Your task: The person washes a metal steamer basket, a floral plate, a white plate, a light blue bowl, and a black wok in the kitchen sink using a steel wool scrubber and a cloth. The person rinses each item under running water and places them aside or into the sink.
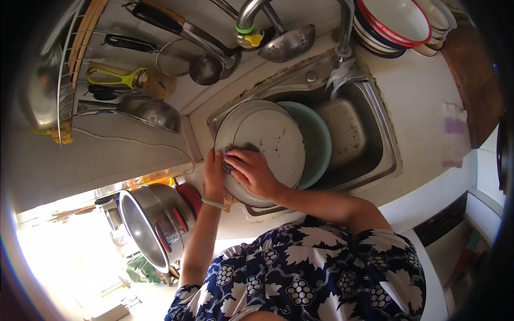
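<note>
A round whitish basin [277, 160], its flat underside turned up and marked with dark specks, rests over the left part of the steel sink [353, 132]. My left hand [214, 170], with a pale bangle at the wrist, holds the basin's left rim. My right hand [253, 168] presses a dark metal scourer [227, 163] against the basin near that rim; the fingers cover part of the scourer. Below the basin, a turquoise plastic basin [319, 140] shows on the right. What lies inside it is hidden.
A chrome faucet [346, 44] stands behind the sink, where a skimmer [289, 44] and ladle [205, 69] hang on the wall. Stacked enamel basins [395, 22] sit back right. Steel pots [144, 228] stand at left. A striped cloth [455, 134] lies over the right counter edge.
</note>
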